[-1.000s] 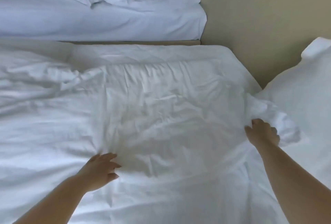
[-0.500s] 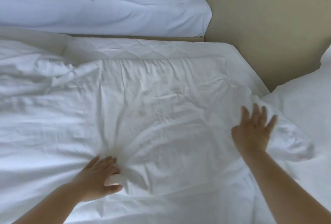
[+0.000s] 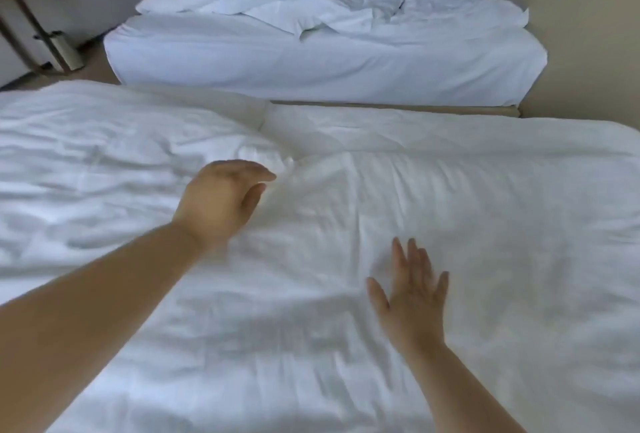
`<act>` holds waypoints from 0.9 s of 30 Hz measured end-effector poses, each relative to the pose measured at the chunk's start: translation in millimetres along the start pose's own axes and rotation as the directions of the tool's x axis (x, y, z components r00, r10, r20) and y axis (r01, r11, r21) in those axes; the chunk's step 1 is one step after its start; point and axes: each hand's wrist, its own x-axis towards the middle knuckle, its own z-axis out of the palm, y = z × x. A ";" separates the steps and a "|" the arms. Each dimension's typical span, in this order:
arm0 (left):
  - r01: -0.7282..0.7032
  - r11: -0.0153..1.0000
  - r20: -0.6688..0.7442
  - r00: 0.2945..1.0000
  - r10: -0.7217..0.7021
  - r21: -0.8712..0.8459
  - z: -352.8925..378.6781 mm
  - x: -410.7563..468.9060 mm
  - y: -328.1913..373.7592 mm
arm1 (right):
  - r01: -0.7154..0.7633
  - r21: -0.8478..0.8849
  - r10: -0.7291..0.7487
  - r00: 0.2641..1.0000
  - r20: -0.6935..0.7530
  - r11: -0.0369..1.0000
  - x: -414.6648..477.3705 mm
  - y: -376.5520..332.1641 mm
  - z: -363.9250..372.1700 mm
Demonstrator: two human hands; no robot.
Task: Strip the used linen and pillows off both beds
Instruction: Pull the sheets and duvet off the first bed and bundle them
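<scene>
The near bed fills the lower view under a wrinkled white sheet [image 3: 485, 242]. A rumpled white duvet [image 3: 86, 162] lies over its left part, its edge running near the middle. My left hand [image 3: 221, 200] is stretched out over the bed close to that edge, fingers loosely curved and holding nothing. My right hand [image 3: 412, 297] hovers flat over the sheet with fingers spread, empty. The far bed [image 3: 311, 65] carries a heap of crumpled white linen [image 3: 294, 0] and a pillow [image 3: 446, 0] at its right end.
A narrow gap with a beige base strip [image 3: 398, 109] separates the two beds. A beige wall [image 3: 581, 34] rises on the right. A metal stand [image 3: 52, 48] and brown floor are at the upper left.
The view has swung up and left, so the far bed shows fully. My left hand let go of the sheet and reached forward. My right hand moved left, away from the pillow, still with fingers spread.
</scene>
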 end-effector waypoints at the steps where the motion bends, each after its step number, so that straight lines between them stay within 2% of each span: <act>1: -0.022 0.997 0.064 0.998 0.017 0.078 5.8 15.4 -18.2 | -0.009 -0.029 0.010 1.000 0.016 1.000 6.9 -10.1 23.4; 3: -0.068 0.974 0.265 0.964 0.008 0.218 23.0 42.0 -47.2 | -0.042 -0.135 0.047 0.998 0.034 0.990 15.4 -14.0 67.8; 5: -0.091 0.945 0.432 0.900 -0.056 0.314 43.8 64.1 -72.9 | -0.080 -0.122 0.092 0.991 0.095 0.989 20.1 -16.0 91.0; 8: -0.121 0.921 0.511 0.855 -0.093 0.370 78.3 77.7 -98.6 | -0.073 -0.152 0.075 0.997 0.012 0.986 33.1 -13.3 105.0; 10: -0.085 0.905 0.517 0.841 -0.159 0.416 101.5 73.5 -110.9 | -0.063 -0.185 0.058 0.998 -0.034 0.981 40.1 -16.0 108.0; 14: -0.028 0.909 0.376 0.915 -0.143 0.415 113.4 76.5 -117.5 | -0.098 -0.249 0.083 0.994 -0.066 0.964 38.1 -21.3 105.5; 17: 0.109 0.942 0.166 0.972 -0.168 0.316 78.0 112.9 -121.9 | -0.133 -0.196 0.083 0.966 -0.245 0.972 40.1 -29.9 68.7; 19: 0.134 0.934 0.033 0.988 -0.153 0.332 53.7 149.2 -132.1 | -0.092 -0.144 0.028 0.920 -0.391 0.985 47.7 -39.0 29.1; 20: 0.156 0.923 -0.012 0.987 -0.162 0.353 44.5 166.0 -140.0 | -0.066 -0.120 0.011 0.913 -0.409 0.991 52.9 -46.8 10.9; 22: 0.190 0.899 -0.064 0.982 -0.180 0.395 41.0 188.0 -161.9 | -0.031 -0.147 -0.029 0.921 -0.389 0.989 67.0 -55.2 1.0; 23: 0.175 0.888 -0.067 0.985 -0.162 0.426 47.7 190.5 -172.1 | -0.027 -0.189 -0.036 0.946 -0.323 0.982 74.8 -53.7 12.3; 25: 0.112 0.861 -0.021 0.993 -0.117 0.496 72.1 176.1 -186.3 | -0.030 -0.265 -0.014 0.986 -0.163 0.964 92.0 -46.3 57.8; 27: 0.032 0.852 0.041 0.997 -0.062 0.522 102.6 153.5 -194.7 | -0.058 -0.283 0.026 0.993 -0.114 0.957 111.0 -35.0 102.5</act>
